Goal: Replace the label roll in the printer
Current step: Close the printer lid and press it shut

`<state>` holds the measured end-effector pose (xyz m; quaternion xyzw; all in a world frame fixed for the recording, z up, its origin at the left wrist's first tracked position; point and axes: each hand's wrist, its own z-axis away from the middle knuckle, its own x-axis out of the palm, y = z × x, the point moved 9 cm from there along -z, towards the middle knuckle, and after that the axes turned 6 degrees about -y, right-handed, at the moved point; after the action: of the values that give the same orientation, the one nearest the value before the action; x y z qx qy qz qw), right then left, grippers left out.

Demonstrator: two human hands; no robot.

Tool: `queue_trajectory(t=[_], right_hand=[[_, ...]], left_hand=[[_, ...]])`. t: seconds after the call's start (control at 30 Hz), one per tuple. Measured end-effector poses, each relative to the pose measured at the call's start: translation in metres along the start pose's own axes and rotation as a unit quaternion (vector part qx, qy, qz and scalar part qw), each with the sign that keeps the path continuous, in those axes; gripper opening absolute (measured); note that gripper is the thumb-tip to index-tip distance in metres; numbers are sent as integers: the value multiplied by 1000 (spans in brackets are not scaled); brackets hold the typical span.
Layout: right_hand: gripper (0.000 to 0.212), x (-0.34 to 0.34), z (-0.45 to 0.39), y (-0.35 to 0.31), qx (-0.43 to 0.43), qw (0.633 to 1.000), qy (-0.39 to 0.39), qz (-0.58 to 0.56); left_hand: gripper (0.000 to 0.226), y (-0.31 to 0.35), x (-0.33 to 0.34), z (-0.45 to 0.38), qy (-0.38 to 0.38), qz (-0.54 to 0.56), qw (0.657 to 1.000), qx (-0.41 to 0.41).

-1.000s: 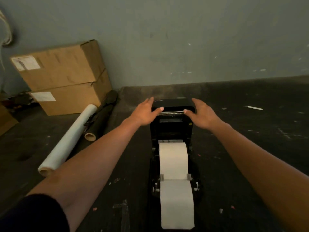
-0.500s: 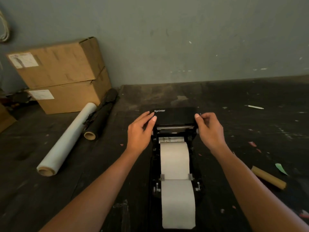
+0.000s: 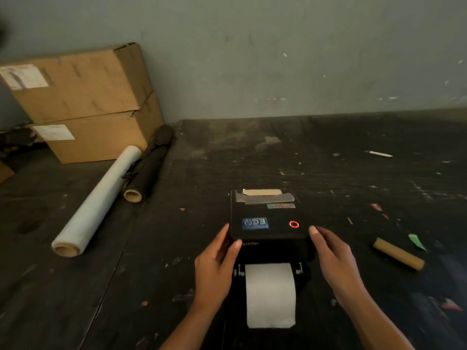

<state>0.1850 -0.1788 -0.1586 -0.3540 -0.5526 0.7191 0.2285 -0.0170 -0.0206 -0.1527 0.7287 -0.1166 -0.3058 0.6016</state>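
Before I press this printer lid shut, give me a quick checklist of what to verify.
1. Label paper fed out the front under the lid: ok.
2. Paper straight between the side guides: ok, it looks centred.
3. Both hands on the lid, left hand and right hand at its front corners: ok.
4. Fingers clear of the closing gap: cannot tell.
5. Printer powered: ok, red ring light glows.
6. Lid latched: not ok, front edge looks raised.
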Motion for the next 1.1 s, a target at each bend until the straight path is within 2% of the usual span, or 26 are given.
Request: queue_trajectory(t=[0.23, 0.4, 0.47, 0.6, 0.67, 0.9, 1.1], right_hand=[[54, 4, 12, 28, 35, 999, 5, 25], [55, 4, 7, 28, 46, 997, -6, 59], [55, 8, 1, 19, 43, 996, -26, 73], [54, 17, -19, -5, 47, 993, -45, 97], [52, 22, -26, -8, 59, 993, -48, 88], [49, 25, -23, 23, 86, 996, -18, 27], [49, 26, -25, 24, 82, 996, -23, 16]], left_hand=[[56, -27, 5, 23, -25, -51, 998, -5], [48, -13, 1, 13, -12, -59, 998, 16], [52, -10, 3, -5, -33, -51, 998, -27], [68, -23, 19, -36, -86, 15, 969, -230], [67, -27, 28, -40, -91, 48, 958, -269], [61, -35, 34, -29, -91, 71, 959, -260], [63, -40, 33, -31, -82, 86, 959, -258]])
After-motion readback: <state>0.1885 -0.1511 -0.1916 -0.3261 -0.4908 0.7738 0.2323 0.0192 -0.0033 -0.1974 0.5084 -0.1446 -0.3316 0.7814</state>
